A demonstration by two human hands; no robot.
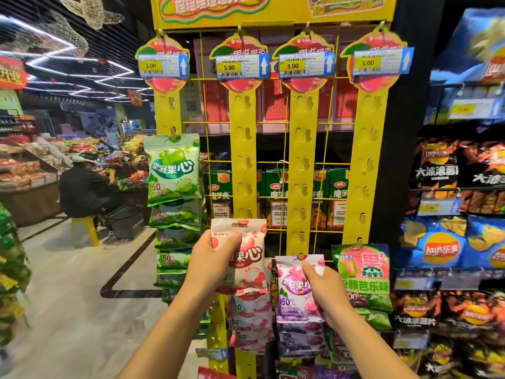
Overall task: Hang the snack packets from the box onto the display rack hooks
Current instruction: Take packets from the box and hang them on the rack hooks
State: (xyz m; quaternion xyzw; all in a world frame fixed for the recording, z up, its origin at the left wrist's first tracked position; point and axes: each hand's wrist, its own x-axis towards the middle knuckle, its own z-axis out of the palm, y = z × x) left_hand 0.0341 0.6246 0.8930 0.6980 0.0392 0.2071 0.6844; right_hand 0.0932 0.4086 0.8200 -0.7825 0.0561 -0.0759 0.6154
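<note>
A yellow display rack (pixel 299 165) carries four hanging strips with hooks. My left hand (pixel 210 258) grips a pink-and-white snack packet (pixel 247 258) by its upper left corner, held up against the second strip. My right hand (pixel 323 292) pinches the upper right of a purple snack packet (pixel 292 291) at a hook on the third strip. Green packets (pixel 173 170) hang down the first strip. A green-and-pink packet (pixel 363 274) hangs on the fourth strip. Below my hands, more pink and purple packets hang on their strips. The box is not in view.
Shelves of crisp bags (pixel 453 242) stand close on the right. A person in black (pixel 82 192) sits on a yellow stool (pixel 86 228) at the left, beside a black basket (pixel 127 221). Open floor lies to the left of the rack.
</note>
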